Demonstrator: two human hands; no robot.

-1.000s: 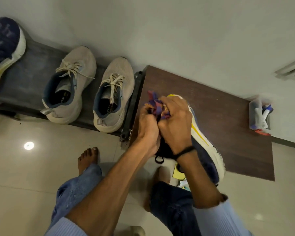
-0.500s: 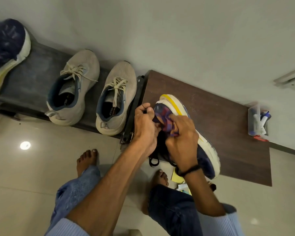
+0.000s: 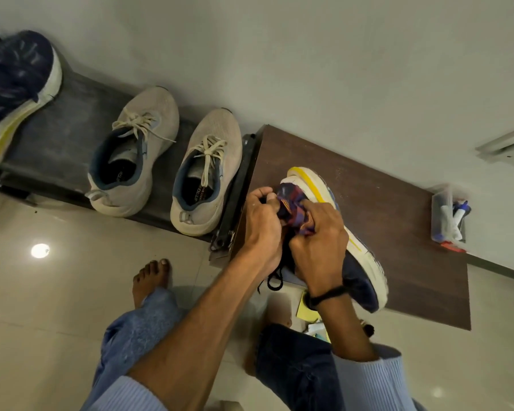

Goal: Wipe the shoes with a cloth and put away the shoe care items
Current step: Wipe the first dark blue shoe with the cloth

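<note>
Clutching cloth [image 3: 294, 207], right hand [image 3: 319, 247] presses navy shoe [image 3: 359, 277]; left hand [image 3: 260, 229] grips it; insole lettering [image 3: 201, 193] illegible.

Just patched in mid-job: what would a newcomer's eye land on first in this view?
The two hands at centre: the right hand grips a bunched checked cloth against a navy shoe with a yellow-striped white sole, tilted on the brown board, while the left hand grips the shoe beside it. To their left a pair of grey sneakers stands on a dark shelf, and a second navy shoe lies at the far left edge.
</note>
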